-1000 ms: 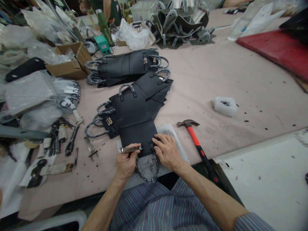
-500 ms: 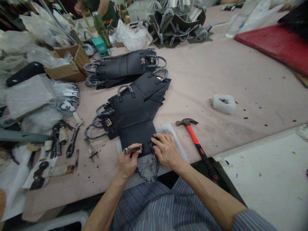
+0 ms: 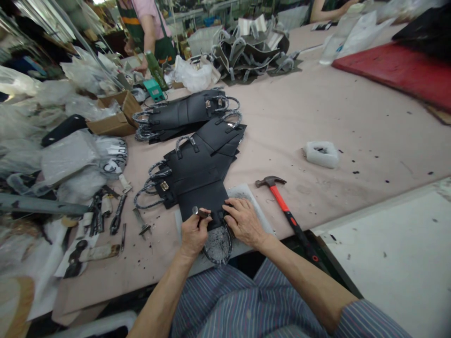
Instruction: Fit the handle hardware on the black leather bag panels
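Left hand (image 3: 193, 237): grip pinching metal tool (image 3: 199, 212), tipped more upright than a second ago | Right hand (image 3: 244, 224): spread on black panel (image 3: 200, 196), over white slab (image 3: 243, 191) on desk (image 3: 299, 117) | Probably aligning

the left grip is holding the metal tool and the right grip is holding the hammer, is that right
Not quite: the head view shows the right grip resting at the edge of the black bag piece, with the hammer lying apart to its right. The left grip does hold the metal tool.
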`<move>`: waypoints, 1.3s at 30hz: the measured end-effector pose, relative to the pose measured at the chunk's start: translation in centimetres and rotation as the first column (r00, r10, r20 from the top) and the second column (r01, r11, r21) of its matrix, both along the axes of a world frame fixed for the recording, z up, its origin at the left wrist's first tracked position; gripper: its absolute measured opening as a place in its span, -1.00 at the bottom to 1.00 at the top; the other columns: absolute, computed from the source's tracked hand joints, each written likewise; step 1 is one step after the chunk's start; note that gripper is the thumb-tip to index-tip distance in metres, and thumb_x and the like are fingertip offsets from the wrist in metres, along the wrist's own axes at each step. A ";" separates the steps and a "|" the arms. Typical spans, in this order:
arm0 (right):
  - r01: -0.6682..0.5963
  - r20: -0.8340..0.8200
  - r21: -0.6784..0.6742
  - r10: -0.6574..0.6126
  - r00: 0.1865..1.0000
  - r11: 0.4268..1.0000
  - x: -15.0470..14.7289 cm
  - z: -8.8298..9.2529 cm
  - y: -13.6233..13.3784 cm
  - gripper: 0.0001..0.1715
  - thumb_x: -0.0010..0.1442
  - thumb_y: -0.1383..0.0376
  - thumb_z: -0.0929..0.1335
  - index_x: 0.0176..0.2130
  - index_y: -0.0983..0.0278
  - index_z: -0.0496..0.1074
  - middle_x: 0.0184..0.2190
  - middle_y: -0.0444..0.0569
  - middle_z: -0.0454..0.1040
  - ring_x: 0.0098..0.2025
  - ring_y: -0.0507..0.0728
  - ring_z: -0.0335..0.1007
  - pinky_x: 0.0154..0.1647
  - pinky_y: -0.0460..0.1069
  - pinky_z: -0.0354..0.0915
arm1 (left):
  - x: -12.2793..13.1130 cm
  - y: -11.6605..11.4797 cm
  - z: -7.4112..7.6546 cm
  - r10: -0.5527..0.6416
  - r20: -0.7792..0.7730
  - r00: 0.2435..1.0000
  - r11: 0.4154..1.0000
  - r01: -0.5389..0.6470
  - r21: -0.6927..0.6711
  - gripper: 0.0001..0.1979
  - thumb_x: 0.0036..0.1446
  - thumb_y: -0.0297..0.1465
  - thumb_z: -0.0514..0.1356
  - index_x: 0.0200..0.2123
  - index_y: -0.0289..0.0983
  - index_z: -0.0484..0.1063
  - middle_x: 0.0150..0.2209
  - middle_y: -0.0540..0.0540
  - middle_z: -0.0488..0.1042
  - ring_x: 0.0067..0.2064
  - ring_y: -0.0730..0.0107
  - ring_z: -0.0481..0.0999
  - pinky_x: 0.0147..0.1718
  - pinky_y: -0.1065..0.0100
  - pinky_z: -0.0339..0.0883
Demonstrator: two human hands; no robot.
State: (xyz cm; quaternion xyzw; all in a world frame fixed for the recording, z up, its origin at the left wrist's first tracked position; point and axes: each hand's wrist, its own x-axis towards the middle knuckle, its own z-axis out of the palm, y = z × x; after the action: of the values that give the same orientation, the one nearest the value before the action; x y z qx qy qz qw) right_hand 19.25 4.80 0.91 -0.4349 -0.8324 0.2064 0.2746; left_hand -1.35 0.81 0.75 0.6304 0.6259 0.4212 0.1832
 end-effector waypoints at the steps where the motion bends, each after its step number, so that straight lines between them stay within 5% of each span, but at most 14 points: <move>1: 0.008 -0.024 0.009 -0.008 1.000 1.000 0.5 0.0 0.0 -0.63 0.37 0.28 0.27 0.12 0.24 0.46 0.16 0.11 0.44 0.19 0.29 0.29 0.22 0.26 0.22 | 0.0 0.0 0.0 0.005 0.007 1.000 1.000 -0.005 -0.005 -0.87 0.22 -0.38 0.21 -0.21 -0.21 0.56 -0.23 -0.06 0.68 -0.17 0.26 0.68 -0.13 0.30 0.55; 5: 0.189 0.047 0.065 -0.192 0.980 0.980 4.7 0.2 0.1 -0.61 0.36 0.28 0.27 0.12 0.29 0.43 0.14 0.18 0.42 0.17 0.32 0.30 0.20 0.23 0.25 | 0.1 0.2 -0.3 0.010 0.040 0.999 1.000 -0.010 -0.008 -0.88 0.22 -0.38 0.20 -0.21 -0.21 0.53 -0.26 -0.05 0.67 -0.22 0.29 0.68 -0.17 0.32 0.53; 9: 0.454 0.363 0.038 -0.435 0.824 0.890 10.5 -0.5 -0.1 -0.57 0.29 0.28 0.32 0.10 0.40 0.42 0.01 0.28 0.44 0.04 0.37 0.36 0.08 0.20 0.28 | 0.2 0.2 -0.4 -0.013 0.069 0.998 1.000 0.013 0.001 -0.88 0.21 -0.40 0.20 -0.20 -0.21 0.52 -0.29 -0.04 0.65 -0.26 0.32 0.66 -0.19 0.34 0.52; 12: 0.569 0.455 -0.104 -0.470 0.757 0.816 13.0 -0.9 -0.3 -0.63 0.27 0.28 0.31 0.03 0.40 0.43 -0.11 0.24 0.45 -0.05 0.35 0.39 -0.03 0.17 0.29 | 0.1 0.3 -0.4 -0.038 0.090 0.995 0.999 0.037 0.012 -0.88 0.21 -0.41 0.19 -0.20 -0.22 0.52 -0.29 -0.04 0.65 -0.25 0.32 0.66 -0.18 0.34 0.51; 14: 0.625 0.325 -0.327 -0.537 0.779 0.709 13.4 -0.6 -0.1 -0.72 0.22 0.32 0.33 -0.06 0.33 0.45 -0.18 0.15 0.45 -0.07 0.30 0.40 -0.07 0.11 0.28 | 0.0 0.3 -0.4 -0.051 0.098 0.994 0.999 0.049 0.019 -0.88 0.22 -0.42 0.18 -0.20 -0.22 0.52 -0.28 -0.05 0.66 -0.24 0.31 0.67 -0.17 0.33 0.51; 18: 0.454 0.071 -0.758 -0.632 0.771 0.468 12.1 1.2 0.6 -0.94 0.07 0.34 0.36 -0.39 0.22 0.36 -0.47 -0.07 0.37 -0.37 0.16 0.39 -0.34 0.02 0.30 | -0.2 0.3 -0.2 -0.066 0.104 0.992 0.998 0.064 0.022 -0.88 0.22 -0.41 0.18 -0.21 -0.21 0.51 -0.27 -0.06 0.66 -0.22 0.30 0.67 -0.16 0.31 0.52; 22: 0.276 -0.038 -0.865 -0.603 0.797 0.419 9.6 3.9 1.0 -0.86 0.17 0.25 0.28 -0.43 0.19 0.24 -0.59 -0.23 0.20 -0.65 0.01 0.10 -0.62 -0.08 0.17 | -0.2 0.3 0.0 -0.076 0.106 0.991 0.997 0.073 0.032 -0.89 0.22 -0.41 0.17 -0.22 -0.21 0.51 -0.28 -0.06 0.66 -0.23 0.29 0.67 -0.18 0.31 0.52; 24: 0.224 -0.107 -0.867 -0.605 0.789 0.446 8.1 6.1 0.7 -0.77 0.27 0.12 0.22 -0.38 0.18 0.22 -0.60 -0.28 0.14 -0.69 -0.02 0.00 -0.68 -0.10 0.06 | -0.1 0.3 0.0 -0.085 0.095 0.992 0.996 0.082 0.034 -0.89 0.22 -0.41 0.17 -0.23 -0.21 0.51 -0.29 -0.06 0.66 -0.24 0.29 0.67 -0.18 0.31 0.52; 25: 0.208 -0.155 -0.839 -0.587 0.795 0.503 7.4 7.5 0.5 -0.69 0.31 0.04 0.19 -0.36 0.17 0.22 -0.61 -0.29 0.13 -0.70 -0.02 -0.01 -0.69 -0.11 0.03 | -0.1 0.3 -0.1 -0.088 0.087 0.992 0.996 0.086 0.033 -0.89 0.21 -0.41 0.18 -0.23 -0.20 0.51 -0.29 -0.06 0.66 -0.24 0.28 0.67 -0.19 0.31 0.52; 28: 0.195 -0.255 -0.531 -0.375 0.891 0.824 5.5 12.0 -0.3 -0.53 0.36 -0.10 0.16 -0.36 0.17 0.25 -0.62 -0.25 0.19 -0.66 0.00 0.09 -0.63 -0.09 0.04 | 0.0 0.4 -0.2 -0.087 0.066 0.994 0.996 0.085 0.034 -0.89 0.21 -0.42 0.18 -0.23 -0.21 0.51 -0.29 -0.07 0.66 -0.24 0.27 0.67 -0.20 0.31 0.52; 30: 0.162 -0.159 -0.220 -0.200 0.967 0.962 4.6 14.3 -0.7 -0.56 0.39 -0.04 0.17 -0.39 0.17 0.24 -0.62 -0.20 0.25 -0.62 0.02 0.15 -0.57 -0.06 0.02 | 0.0 0.4 -0.3 -0.082 0.061 0.995 0.996 0.080 0.034 -0.88 0.22 -0.42 0.17 -0.22 -0.20 0.51 -0.29 -0.06 0.65 -0.24 0.28 0.67 -0.20 0.32 0.51; 32: 0.071 0.032 -0.035 -0.070 0.997 0.997 4.0 15.6 -1.1 -0.62 0.41 0.06 0.17 -0.40 0.17 0.23 -0.63 -0.16 0.29 -0.63 0.03 0.13 -0.56 -0.03 -0.07 | 0.0 0.4 -0.3 -0.086 0.057 0.995 0.996 0.084 0.032 -0.89 0.22 -0.42 0.17 -0.24 -0.20 0.51 -0.30 -0.06 0.65 -0.25 0.28 0.67 -0.20 0.32 0.51; 35: -0.061 0.263 0.010 0.056 0.963 0.998 3.8 17.1 -1.0 -0.67 0.41 0.15 0.20 -0.40 0.17 0.24 -0.66 -0.16 0.30 -0.68 0.01 0.05 -0.58 0.01 -0.19 | 0.0 0.5 -0.3 -0.092 0.052 0.994 0.996 0.091 0.024 -0.90 0.21 -0.42 0.18 -0.27 -0.19 0.51 -0.33 -0.05 0.65 -0.27 0.28 0.67 -0.23 0.33 0.51; 39: 0.061 0.065 0.131 -0.070 0.995 0.989 4.0 19.9 -1.1 -0.63 0.46 0.09 0.17 -0.37 0.15 0.25 -0.62 -0.16 0.32 -0.64 0.02 0.15 -0.57 -0.03 -0.07 | 0.0 0.5 -0.3 -0.090 0.072 0.993 0.996 0.088 0.035 -0.88 0.20 -0.42 0.17 -0.24 -0.20 0.52 -0.31 -0.06 0.66 -0.25 0.27 0.67 -0.20 0.31 0.53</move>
State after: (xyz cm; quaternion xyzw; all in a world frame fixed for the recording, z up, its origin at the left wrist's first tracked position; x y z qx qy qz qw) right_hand 23.20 3.72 20.84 -0.4503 -0.8383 0.1276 0.2797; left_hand -1.34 1.26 0.41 0.6445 0.5832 0.4455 0.2146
